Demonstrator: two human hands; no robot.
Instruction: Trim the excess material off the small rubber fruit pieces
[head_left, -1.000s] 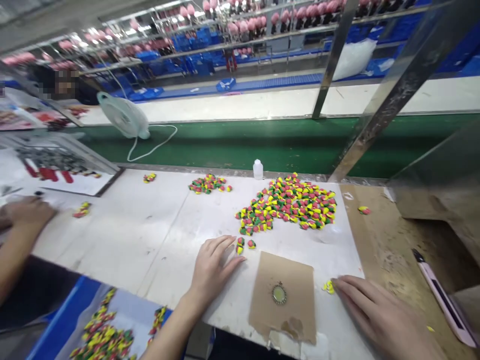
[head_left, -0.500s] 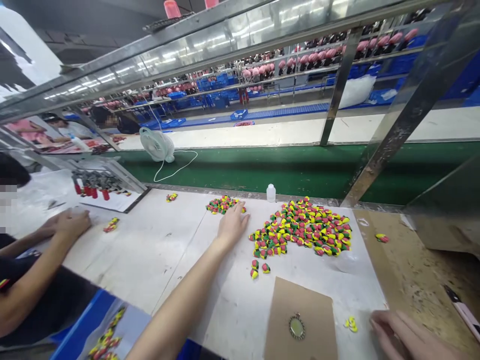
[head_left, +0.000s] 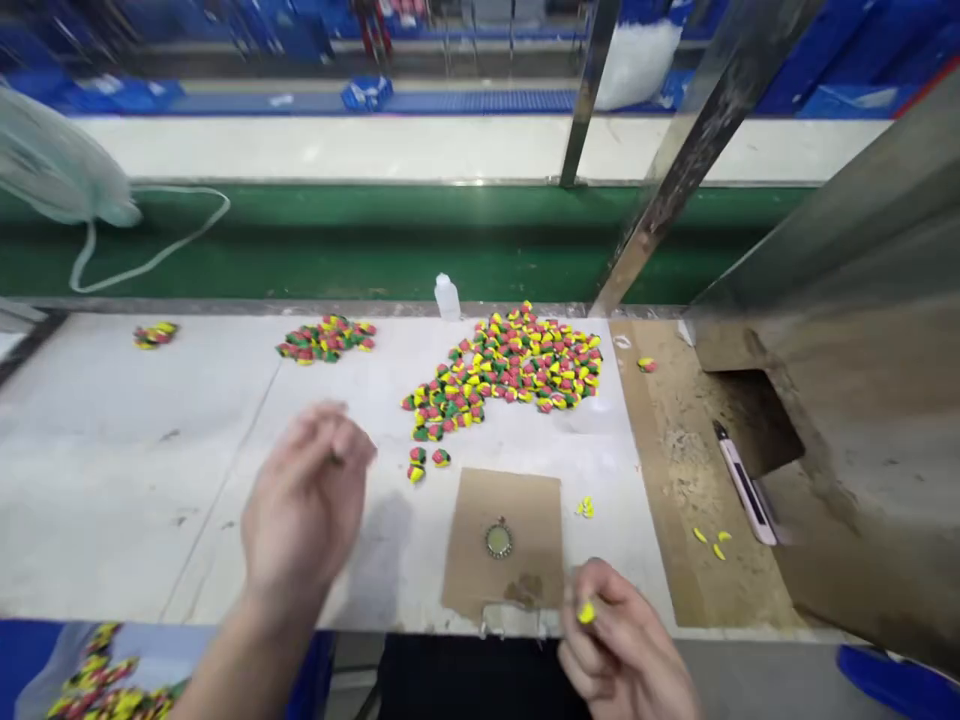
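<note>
The right hand (head_left: 622,640) pinches a small yellow bit (head_left: 586,612) near a brown card (head_left: 501,540); the bit looks light and soft, easy to take by its edge; the left hand (head_left: 304,510) is blurred and half shut; I cannot tell if it holds anything

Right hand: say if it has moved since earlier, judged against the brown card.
Yes, leftward. The right hand, earlier clear to the right of the brown card, is now at its lower right corner.

- We log matt brown cardboard (head_left: 517,505), its surface dull.
- We log a smooth, scuffed white tabletop (head_left: 112,470).
- We log glossy plastic-looking pieces (head_left: 510,370).
- We log a translucent plastic bottle (head_left: 447,298).
- We log a stained, rough steel upright (head_left: 690,160).
</note>
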